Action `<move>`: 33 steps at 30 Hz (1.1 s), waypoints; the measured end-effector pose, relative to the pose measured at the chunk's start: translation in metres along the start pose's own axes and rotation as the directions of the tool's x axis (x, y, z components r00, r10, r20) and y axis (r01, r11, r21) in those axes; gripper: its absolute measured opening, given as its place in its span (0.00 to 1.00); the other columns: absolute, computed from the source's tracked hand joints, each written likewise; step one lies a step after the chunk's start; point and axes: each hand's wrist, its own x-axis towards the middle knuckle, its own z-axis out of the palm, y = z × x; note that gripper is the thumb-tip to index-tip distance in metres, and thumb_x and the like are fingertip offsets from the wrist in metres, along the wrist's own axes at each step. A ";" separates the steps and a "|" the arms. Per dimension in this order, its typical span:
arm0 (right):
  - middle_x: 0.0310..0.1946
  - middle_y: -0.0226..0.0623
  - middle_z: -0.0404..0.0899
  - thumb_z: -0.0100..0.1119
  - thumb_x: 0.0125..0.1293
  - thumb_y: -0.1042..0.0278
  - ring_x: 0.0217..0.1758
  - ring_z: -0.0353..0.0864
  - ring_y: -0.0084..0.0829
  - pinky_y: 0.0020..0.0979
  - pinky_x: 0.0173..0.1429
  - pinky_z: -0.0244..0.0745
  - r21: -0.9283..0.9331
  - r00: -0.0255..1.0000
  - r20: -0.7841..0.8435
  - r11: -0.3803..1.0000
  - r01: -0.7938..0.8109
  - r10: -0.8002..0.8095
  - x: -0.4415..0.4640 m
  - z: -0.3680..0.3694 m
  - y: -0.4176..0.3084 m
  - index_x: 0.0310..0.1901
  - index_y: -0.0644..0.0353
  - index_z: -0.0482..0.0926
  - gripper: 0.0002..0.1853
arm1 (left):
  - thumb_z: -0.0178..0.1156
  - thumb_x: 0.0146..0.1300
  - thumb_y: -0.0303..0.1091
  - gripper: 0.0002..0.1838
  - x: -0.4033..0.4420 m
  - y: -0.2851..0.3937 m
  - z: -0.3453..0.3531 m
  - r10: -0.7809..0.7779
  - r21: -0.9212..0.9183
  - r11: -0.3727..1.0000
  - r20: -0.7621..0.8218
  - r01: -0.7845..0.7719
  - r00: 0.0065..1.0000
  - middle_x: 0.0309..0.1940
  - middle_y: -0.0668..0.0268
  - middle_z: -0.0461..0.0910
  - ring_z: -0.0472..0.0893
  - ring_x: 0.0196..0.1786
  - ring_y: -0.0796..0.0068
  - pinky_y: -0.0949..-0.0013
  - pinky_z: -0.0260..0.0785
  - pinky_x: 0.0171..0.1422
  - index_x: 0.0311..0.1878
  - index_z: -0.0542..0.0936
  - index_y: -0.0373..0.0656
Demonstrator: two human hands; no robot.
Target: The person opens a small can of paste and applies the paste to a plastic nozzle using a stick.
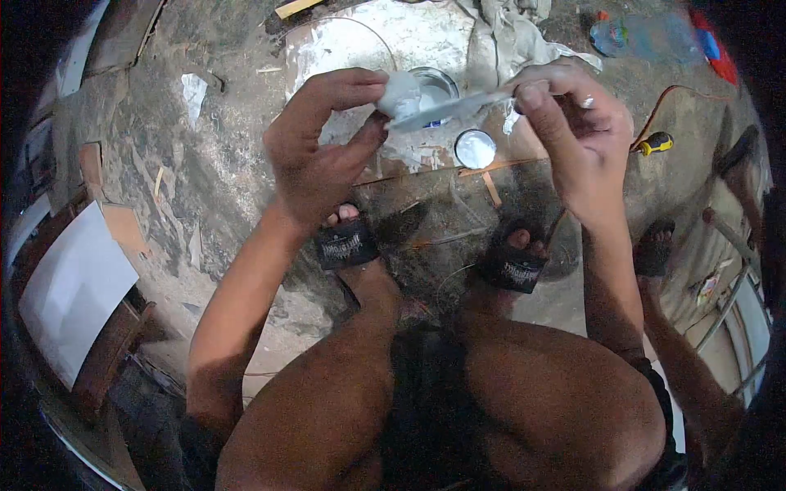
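Observation:
My left hand (pixel 323 143) pinches a whitish rounded piece (pixel 399 95) between thumb and fingertips. My right hand (pixel 585 135) grips the narrow end of a thin, pale flat tool (pixel 446 113) that looks like a spatula. Its wide end reaches to the left hand's fingertips, close against the rounded piece; motion blurs both. Under them on the floor stands an open tin (pixel 436 78) with white material inside, partly hidden by the tool. Nearer to me lies a small round lid (pixel 475 150) coated in white.
A white-smeared board (pixel 360 41) lies beneath the tin, with a crumpled cloth (pixel 524 37) at its right. Plastic bottles (pixel 647 38) and a yellow-handled screwdriver (pixel 657 144) are on the right. Another person's leg (pixel 684 344) shows at the right, and a white panel (pixel 78 286) leans at left.

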 end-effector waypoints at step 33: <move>0.31 0.30 0.84 0.62 0.73 0.62 0.36 0.76 0.18 0.23 0.45 0.70 0.618 0.766 0.064 0.577 -0.533 0.640 -0.054 0.066 -0.019 0.47 0.68 0.86 0.15 | 0.73 0.55 0.20 0.13 -0.005 0.012 0.020 -0.155 -0.146 0.981 -0.196 0.128 0.968 0.45 0.60 0.79 0.81 0.47 0.72 0.70 0.75 0.52 0.37 0.77 0.37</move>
